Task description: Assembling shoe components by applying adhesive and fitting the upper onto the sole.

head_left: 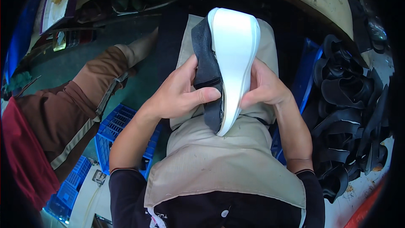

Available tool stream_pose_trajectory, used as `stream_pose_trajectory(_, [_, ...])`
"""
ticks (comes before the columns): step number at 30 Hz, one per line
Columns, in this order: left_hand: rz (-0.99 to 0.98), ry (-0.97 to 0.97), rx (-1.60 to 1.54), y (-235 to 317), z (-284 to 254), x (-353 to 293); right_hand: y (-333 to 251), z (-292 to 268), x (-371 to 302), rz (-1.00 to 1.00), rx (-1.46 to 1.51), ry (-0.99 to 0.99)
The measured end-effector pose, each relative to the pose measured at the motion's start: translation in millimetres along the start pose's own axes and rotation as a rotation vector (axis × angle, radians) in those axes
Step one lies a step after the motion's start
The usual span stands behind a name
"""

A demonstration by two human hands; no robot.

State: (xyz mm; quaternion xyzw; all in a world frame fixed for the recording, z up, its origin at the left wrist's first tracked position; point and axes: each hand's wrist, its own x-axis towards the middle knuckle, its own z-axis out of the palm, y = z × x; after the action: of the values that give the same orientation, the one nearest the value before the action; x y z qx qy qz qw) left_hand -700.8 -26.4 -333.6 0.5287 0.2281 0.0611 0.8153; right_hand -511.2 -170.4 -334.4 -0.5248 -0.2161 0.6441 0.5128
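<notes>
Where the head view looks down over the person's lap, a shoe is held sole-up in the middle of the scene, above a beige apron that covers the knees. The shoe shows a thick white sole on the right and a dark upper on the left, with its narrow end pointing near, toward the body, and its broad end pointing far.

The left hand grips the dark upper from the left: its fingers curl round the far side of the upper, and the thumb is pressed flat across the seam where upper meets sole. The right hand clasps the white sole from the right, its thumb pushing against the sole's edge; its other fingers lie behind the shoe, so their spread cannot be told.

To the right, a heap of black shoe uppers lies on a pale tabletop. A blue plastic crate stands to the near left, on the floor. At the far left, another person's leg in brown trousers crosses the scene beside a dark green floor.
</notes>
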Motion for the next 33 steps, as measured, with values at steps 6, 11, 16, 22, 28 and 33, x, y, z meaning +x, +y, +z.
stream_pose_trajectory(6, [-0.088,-0.034,-0.213,-19.0,-7.9,-5.6,8.4,10.2,4.8,0.037,-0.017,0.06])
stream_pose_trajectory(11, [-0.041,-0.033,-0.244,-25.6,-13.7,-8.8,4.8,28.7,5.5,-0.012,-0.119,0.123])
stream_pose_trajectory(16, [0.091,0.353,-0.038,62.2,-1.3,9.6,-63.3,49.6,12.2,-0.073,-0.193,0.349])
stream_pose_trajectory(22, [0.569,0.374,0.883,129.5,33.7,34.5,-110.4,106.1,17.8,-0.595,0.279,0.439])
stream_pose_trajectory(28, [0.204,0.444,0.214,96.4,6.1,34.1,-135.0,52.1,-19.9,-0.433,-0.534,0.594])
stream_pose_trajectory(33, [0.101,0.375,0.097,52.7,22.2,40.7,-63.8,27.5,12.9,-0.293,0.163,0.372])
